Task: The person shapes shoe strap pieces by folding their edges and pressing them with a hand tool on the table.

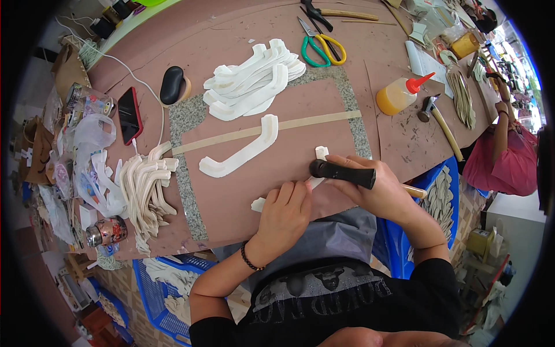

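My left hand (284, 213) presses flat on a white curved strip piece (317, 168) lying at the near edge of the brown work table (231, 196). My right hand (378, 186) grips a hammer (341, 172) with a black head, its wooden handle sticking out to the right; the head rests on the strip. A single white curved piece (241, 150) lies in the middle of the mat. A pile of similar white pieces (254, 81) sits farther back. Another stack of cream pieces (144, 194) lies at my left.
Green and yellow scissors (321, 46), a glue bottle with a red tip (402, 93), a second hammer (439, 121), a red phone (129, 114) and a black oval object (171, 84) lie on the table. Blue crates (159, 289) of pieces flank my knees. Another person (503, 150) works at right.
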The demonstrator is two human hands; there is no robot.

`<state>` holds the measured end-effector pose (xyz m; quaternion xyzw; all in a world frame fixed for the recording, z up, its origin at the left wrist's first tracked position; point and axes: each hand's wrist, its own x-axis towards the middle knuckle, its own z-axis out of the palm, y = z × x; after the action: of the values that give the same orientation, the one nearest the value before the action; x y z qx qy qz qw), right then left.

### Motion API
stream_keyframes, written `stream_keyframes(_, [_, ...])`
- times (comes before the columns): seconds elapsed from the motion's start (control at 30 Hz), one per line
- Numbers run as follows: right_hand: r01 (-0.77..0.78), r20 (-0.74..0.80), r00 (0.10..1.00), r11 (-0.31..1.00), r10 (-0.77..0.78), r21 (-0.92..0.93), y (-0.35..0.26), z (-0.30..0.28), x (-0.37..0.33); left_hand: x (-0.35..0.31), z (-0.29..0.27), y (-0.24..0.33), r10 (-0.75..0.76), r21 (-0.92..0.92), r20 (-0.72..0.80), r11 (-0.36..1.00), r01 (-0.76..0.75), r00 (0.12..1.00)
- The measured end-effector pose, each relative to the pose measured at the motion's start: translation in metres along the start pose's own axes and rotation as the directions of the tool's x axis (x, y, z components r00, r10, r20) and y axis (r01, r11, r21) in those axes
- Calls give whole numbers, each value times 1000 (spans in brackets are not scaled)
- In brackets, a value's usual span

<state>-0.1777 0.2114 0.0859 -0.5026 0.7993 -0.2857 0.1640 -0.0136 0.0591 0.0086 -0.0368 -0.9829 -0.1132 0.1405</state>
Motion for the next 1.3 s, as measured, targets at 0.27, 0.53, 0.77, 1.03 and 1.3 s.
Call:
stream_keyframes(0.27, [42, 95, 995, 998, -39, -35, -9, 6, 0, -15, -8, -1, 17, 72, -45, 997, -14, 999])
stream_keyframes(0.53, [96, 147, 985, 995, -94, -4, -16, 10, 1, -32, -10, -4, 4, 81, -67, 997, 1, 998])
stream_keyframes(0.77, [150, 90, 984, 988, -151, 21, -19, 15, 2, -44, -16, -12, 4, 69, -15, 998, -3, 1000])
stream_keyframes(1.03, [216, 59, 975, 976, -215, -2, -20, 25, 1, -44, -27, -22, 29, 8, 32, 1000, -30, 999])
stream_keyframes(1.3, [15, 19, 1000, 983, -11, -180, -12, 12, 3, -30, -17, -22, -231, -463, -50, 867, 182, 972])
